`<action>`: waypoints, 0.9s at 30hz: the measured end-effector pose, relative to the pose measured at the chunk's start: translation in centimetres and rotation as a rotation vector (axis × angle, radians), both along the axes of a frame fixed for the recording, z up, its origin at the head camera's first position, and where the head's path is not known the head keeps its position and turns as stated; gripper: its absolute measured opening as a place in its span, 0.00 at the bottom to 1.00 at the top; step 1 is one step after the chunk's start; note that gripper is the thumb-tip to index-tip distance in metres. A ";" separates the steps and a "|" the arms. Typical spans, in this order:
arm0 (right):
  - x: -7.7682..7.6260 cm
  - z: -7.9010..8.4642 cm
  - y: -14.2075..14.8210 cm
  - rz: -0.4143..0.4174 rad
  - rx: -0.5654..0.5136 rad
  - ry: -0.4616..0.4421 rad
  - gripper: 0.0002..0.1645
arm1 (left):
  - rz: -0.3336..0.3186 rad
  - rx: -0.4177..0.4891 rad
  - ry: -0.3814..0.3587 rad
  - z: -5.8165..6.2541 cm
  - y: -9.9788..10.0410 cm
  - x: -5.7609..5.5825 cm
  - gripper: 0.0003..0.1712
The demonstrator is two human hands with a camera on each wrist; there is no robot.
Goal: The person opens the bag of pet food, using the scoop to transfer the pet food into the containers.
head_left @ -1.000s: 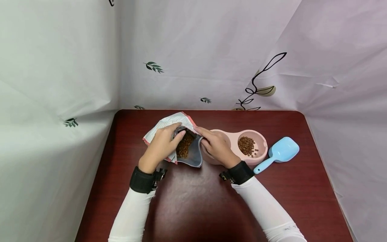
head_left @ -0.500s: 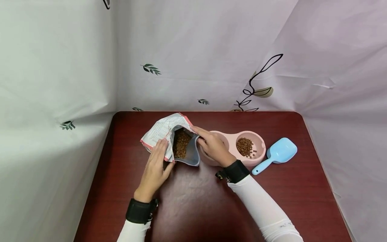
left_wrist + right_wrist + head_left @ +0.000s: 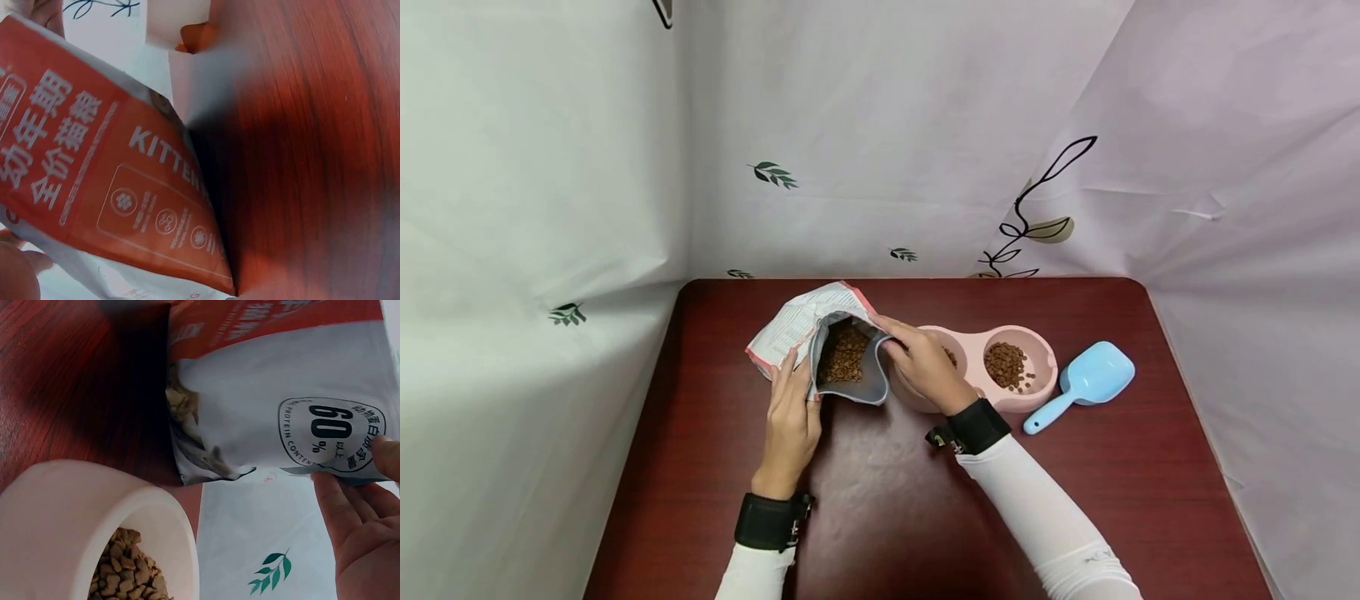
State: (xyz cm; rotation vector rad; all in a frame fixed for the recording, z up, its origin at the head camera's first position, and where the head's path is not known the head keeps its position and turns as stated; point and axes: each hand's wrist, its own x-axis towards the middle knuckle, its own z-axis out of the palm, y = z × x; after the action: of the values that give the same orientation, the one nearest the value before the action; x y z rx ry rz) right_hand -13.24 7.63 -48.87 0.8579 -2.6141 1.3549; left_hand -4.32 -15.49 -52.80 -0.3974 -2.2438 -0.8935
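A kitten food bag [image 3: 792, 326], white with red edges, stands with its grey-lined mouth wide and brown kibble [image 3: 842, 357] showing inside. My left hand [image 3: 788, 429] holds its near left side, fingers along the outer face and thumb close to the front edge. At the opposite side, my right hand [image 3: 927, 367] pinches the rim of the mouth between thumb and fingers. In the left wrist view, the bag's orange front [image 3: 144, 169] reads "KITTEN". From the right wrist, the thumb and fingers [image 3: 340, 509] show at the bag's edge, above the "60%" mark.
Right of the bag sits a pink double bowl [image 3: 976, 350] with kibble in both hollows, its left one partly hidden by my right hand. A light blue scoop [image 3: 1097, 375] lies beyond it. The dark red table [image 3: 880, 517] meets white patterned sheets [image 3: 865, 125] behind and at both sides.
My left hand has drawn back from the bag's mouth, then shifted right to grip its near left side. The mouth has widened and the bag has tipped slightly left. My right hand keeps its pinch.
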 end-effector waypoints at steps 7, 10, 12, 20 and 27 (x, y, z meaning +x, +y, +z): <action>0.2 0.3 -0.2 -0.019 -0.062 -0.007 0.24 | 0.014 0.186 0.151 0.6 0.1 0.0 0.29; 0.3 0.6 -0.1 -0.043 -0.090 0.034 0.21 | 0.043 0.254 0.189 1.0 0.0 0.2 0.27; 0.4 0.9 0.0 -0.068 -0.099 0.051 0.20 | 0.078 0.287 0.201 1.4 0.0 0.5 0.25; 0.8 2.1 1.1 -0.124 -0.130 0.029 0.17 | 0.114 0.432 0.106 3.6 0.7 1.5 0.10; 2.1 2.5 2.3 -0.115 -0.130 0.017 0.18 | 0.098 0.561 -0.027 4.8 1.4 2.1 0.10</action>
State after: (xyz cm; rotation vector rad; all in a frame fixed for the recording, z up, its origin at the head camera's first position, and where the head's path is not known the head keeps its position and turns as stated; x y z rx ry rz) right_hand -11.18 9.90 -46.39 0.6872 -2.4878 1.4598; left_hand -2.18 -14.08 -48.00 -0.0154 -1.9061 -1.4174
